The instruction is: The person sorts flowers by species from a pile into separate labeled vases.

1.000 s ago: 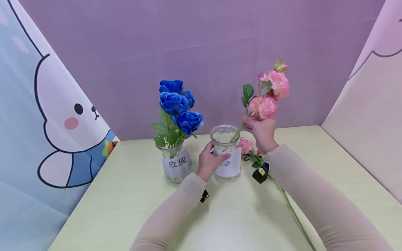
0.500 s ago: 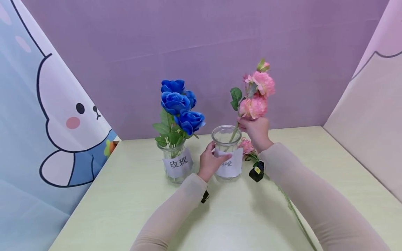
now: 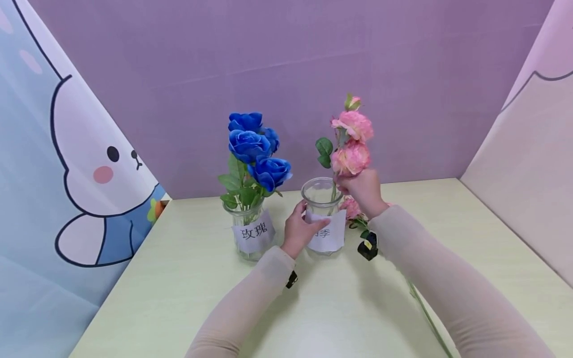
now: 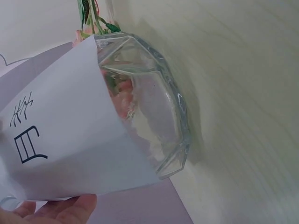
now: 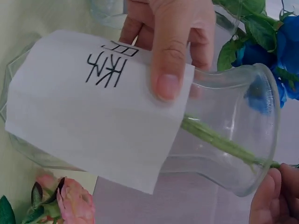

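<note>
My left hand grips a clear glass vase standing on the table, its thumb across the handwritten white paper label. At the vase's mouth my right hand pinches the stem of a pink artificial flower just beneath its blooms. The flower is upright, and its green stem runs down inside the glass until the label hides it in the right wrist view. Seen from the left wrist, the vase's faceted base shows on the table, with left fingertips at the label's edge.
Left of my left hand, a second labelled glass vase holds several blue roses. Another pink flower lies behind and right of the held vase, its long stem stretching toward the front. A purple backdrop stands behind the table.
My right hand has moved left, carrying the pink flower from a rightward tilt to nearly upright over the vase, and its blooms now sit a little lower. My left hand stays on the vase.
</note>
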The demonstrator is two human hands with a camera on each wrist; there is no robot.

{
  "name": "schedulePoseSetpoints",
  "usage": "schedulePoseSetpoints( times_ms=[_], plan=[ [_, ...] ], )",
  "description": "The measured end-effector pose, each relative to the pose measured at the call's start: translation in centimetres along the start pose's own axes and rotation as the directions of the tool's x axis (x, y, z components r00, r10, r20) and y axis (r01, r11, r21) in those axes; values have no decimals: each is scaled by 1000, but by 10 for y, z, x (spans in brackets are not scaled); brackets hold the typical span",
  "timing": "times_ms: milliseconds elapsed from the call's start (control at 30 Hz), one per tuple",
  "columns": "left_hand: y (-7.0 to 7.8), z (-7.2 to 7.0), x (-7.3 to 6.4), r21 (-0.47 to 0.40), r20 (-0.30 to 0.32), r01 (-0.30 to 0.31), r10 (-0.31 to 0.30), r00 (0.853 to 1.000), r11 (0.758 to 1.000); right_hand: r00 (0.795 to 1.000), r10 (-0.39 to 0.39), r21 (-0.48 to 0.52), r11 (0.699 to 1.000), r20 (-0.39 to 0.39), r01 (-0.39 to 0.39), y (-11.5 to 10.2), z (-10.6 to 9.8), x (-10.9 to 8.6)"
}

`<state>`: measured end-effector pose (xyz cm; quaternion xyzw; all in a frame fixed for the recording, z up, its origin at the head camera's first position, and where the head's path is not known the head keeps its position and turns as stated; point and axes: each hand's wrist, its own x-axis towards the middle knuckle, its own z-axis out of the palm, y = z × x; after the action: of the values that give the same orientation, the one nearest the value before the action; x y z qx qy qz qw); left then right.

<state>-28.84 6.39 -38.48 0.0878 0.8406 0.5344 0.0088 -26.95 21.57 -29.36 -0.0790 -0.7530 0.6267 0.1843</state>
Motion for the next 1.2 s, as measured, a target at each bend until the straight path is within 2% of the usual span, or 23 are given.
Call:
schedulePoseSetpoints(
  times_ms=[100,200,300,467,633,733,833,900,933,1000,1067,1133,1200],
  plan=[
    [0,0,0,3,0,2,-2,1000,1000,998,-46,-108,993,-31,43,4,1,-1],
    [-1,0,0,0,4,4,-4,1000,1000,993,-95,-239,968,-72,76,9,2,-4],
    [-1,0,0,-11,12,8,-8,1000,1000,992,-106,-307,948,-63,81,13,2,-8],
    [-1,0,1,-24,17,12,-11,1000,1000,997,-74,-267,961,22,77,19,-5,-15],
    [0,-1,0,-23,24,31,-31,999,999,999,-38,-231,972,36,45,26,-21,-19],
    [0,-1,1,-17,24,37,-37,999,999,998,15,-184,983,53,-5,29,-32,-18],
    [-1,0,1,-16,20,42,-42,999,999,982,99,-173,982,161,-71,34,-46,-14],
    [-2,-1,1,-19,18,48,-48,999,999,947,173,-217,969,270,-115,38,-56,-10],
    [-2,-1,1,-19,17,49,-49,999,999,919,214,-250,959,330,-134,41,-62,-8],
    [-3,-1,1,-16,18,47,-47,999,999,852,293,-328,932,435,-153,46,-76,-4],
    [-3,-1,1,-12,23,40,-40,999,999,774,377,-385,904,508,-187,51,-92,0],
    [-2,-1,1,-1,25,31,-31,999,1000,700,450,-422,877,555,-230,55,-107,3],
    [-2,-2,1,10,20,21,-21,1000,1000,646,504,-439,855,573,-276,60,-120,4]
  ],
)
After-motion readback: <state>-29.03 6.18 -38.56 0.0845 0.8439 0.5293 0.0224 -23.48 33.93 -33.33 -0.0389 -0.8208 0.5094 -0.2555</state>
